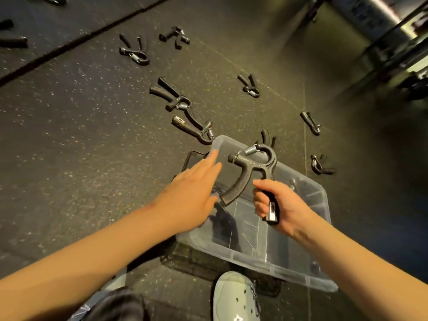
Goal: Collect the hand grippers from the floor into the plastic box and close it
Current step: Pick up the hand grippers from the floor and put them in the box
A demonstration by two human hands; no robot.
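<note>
Hovering above the open plastic box [301, 272], the right hand [276, 206] grips a hand gripper [251, 171] by one handle; the left hand [192, 188] stretches flat and empty over the rim; many grippers [172, 96] lie scattered on the floor [92, 158], so it's early days.

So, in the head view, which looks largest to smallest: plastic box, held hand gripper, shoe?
Largest: plastic box.
Then hand gripper and shoe: they look alike, and nearness makes ranking unsure.
</note>
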